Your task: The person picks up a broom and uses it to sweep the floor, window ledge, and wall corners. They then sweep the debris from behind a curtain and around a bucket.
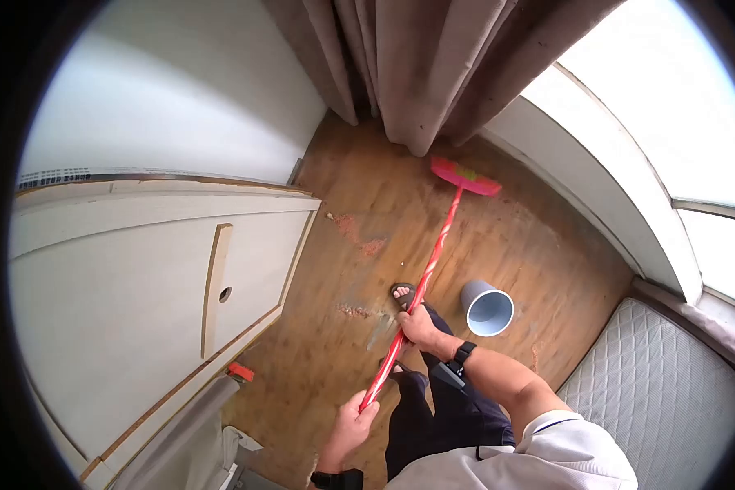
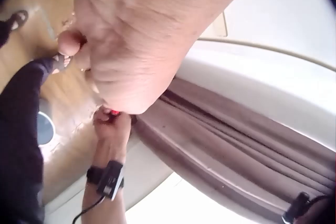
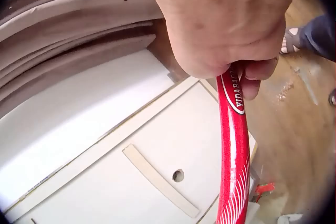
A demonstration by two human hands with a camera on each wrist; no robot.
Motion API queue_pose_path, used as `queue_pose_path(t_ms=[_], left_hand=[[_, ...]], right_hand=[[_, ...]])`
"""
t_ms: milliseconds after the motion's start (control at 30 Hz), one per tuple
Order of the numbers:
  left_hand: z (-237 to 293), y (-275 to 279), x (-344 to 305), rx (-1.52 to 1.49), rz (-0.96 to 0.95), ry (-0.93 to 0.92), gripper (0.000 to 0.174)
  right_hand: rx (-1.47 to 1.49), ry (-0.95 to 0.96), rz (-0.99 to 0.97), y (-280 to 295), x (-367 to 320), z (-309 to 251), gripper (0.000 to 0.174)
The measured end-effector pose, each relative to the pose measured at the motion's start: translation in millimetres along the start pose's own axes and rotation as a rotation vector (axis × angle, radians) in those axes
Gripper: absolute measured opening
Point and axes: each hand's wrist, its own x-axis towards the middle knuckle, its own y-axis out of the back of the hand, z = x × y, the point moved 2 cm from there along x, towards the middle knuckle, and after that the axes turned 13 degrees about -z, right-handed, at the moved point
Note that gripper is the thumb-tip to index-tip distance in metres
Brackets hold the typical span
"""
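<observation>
A broom with a red-and-white striped handle (image 1: 434, 258) slants across the floor, its pink head (image 1: 468, 178) down near the curtain's hem. My left hand (image 1: 353, 425) grips the handle close to its upper end. Further down the stick, my right hand (image 1: 420, 327) wraps around it. In the right wrist view the fingers of the right hand (image 3: 231, 29) curl round the red handle (image 3: 232, 145). The back of my left hand (image 2: 131, 40) fills much of the left wrist view and hides its own grip. Reddish crumbled debris (image 1: 359, 235) lies left of the broom, with more debris (image 1: 355, 311) near my sandalled foot (image 1: 402, 292).
A grey bin (image 1: 487, 309) stands right of my legs. A quilted mattress (image 1: 657, 392) lies at the lower right. Brown curtains (image 1: 425, 65) hang at the far end. A white panel cabinet (image 1: 155, 278) lines the left, with a small red object (image 1: 241, 372) by its base.
</observation>
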Motion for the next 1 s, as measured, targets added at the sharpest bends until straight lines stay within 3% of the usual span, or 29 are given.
queue_pose_path(t_ms=[67, 100, 233, 267, 367, 433, 500, 567, 600, 667, 733, 800, 900, 1000], left_hand=[[-13, -20, 16, -0.115, 0.122, -0.063, 0.023], [-7, -28, 22, -0.111, 0.118, -0.048, 0.023], [32, -40, 79, -0.495, 0.136, -0.023, 0.011], [31, -47, 94, -0.491, 0.129, -0.016, 0.011], [27, -70, 131, -0.345, 0.169, -0.103, 0.014], [30, -86, 130, -0.293, 0.098, -0.101, 0.012], [26, -94, 122, -0.243, 0.067, -0.087, 0.008], [26, -97, 119, 0.179, 0.057, -0.133, 0.021], [28, -98, 119, 0.173, 0.060, -0.140, 0.021], [41, -99, 112, 0.387, -0.088, 0.007, 0.027], [39, -102, 112, 0.442, -0.114, 0.000, 0.026], [29, -105, 117, 0.497, -0.161, -0.011, 0.025], [36, -93, 113, 0.513, -0.162, -0.037, 0.027], [44, -68, 99, 0.438, -0.026, -0.067, 0.025]], right_hand=[[-0.166, 0.097, 0.004, 2, 28, 4, 0.027], [-0.279, -0.017, -0.090, 9, 37, -19, 0.029], [-0.492, -0.025, -0.065, 30, 73, -87, 0.034], [-0.607, 0.036, -0.147, 41, 89, -87, 0.033], [-0.576, 0.018, -0.190, 65, 99, -84, 0.032], [-0.348, -0.156, -0.139, 84, 83, -77, 0.034], [-0.324, -0.071, -0.053, 102, 82, -33, 0.027], [-0.149, -0.159, -0.015, 118, 51, -24, 0.027], [-0.104, -0.205, 0.007, 128, 36, -25, 0.026], [0.009, -0.264, 0.069, 143, 14, -7, 0.023], [0.112, -0.272, 0.132, 160, 2, 27, 0.023], [0.199, -0.338, 0.192, 168, -17, 30, 0.022], [0.313, -0.255, 0.184, 165, -26, 28, 0.022], [0.290, -0.202, 0.207, 139, -8, 12, 0.023]])
